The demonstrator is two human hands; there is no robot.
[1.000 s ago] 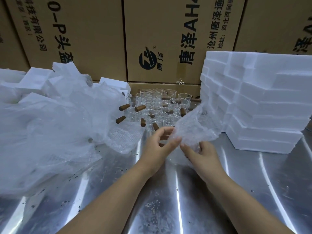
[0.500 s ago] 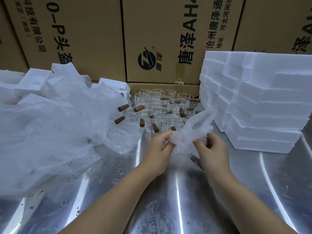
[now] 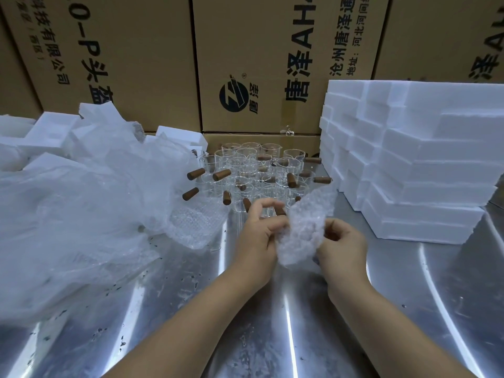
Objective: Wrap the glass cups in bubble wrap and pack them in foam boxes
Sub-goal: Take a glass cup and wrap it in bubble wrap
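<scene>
Pinching crumpled translucent bubble-wrap sheet (image 3: 305, 222) with left hand (image 3: 259, 230) and right hand (image 3: 341, 241), fingers curled. Risk: snagging brown-handled clear glass cups (image 3: 245, 170) just behind, toppling one.

Left hand (image 3: 257, 236) and right hand (image 3: 342, 242) grip bubble wrap (image 3: 305, 230), perhaps round a cup.

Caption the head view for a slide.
Left hand and right hand grip bubble wrap over a steel table, near glass cups and stacked foam boxes.
</scene>
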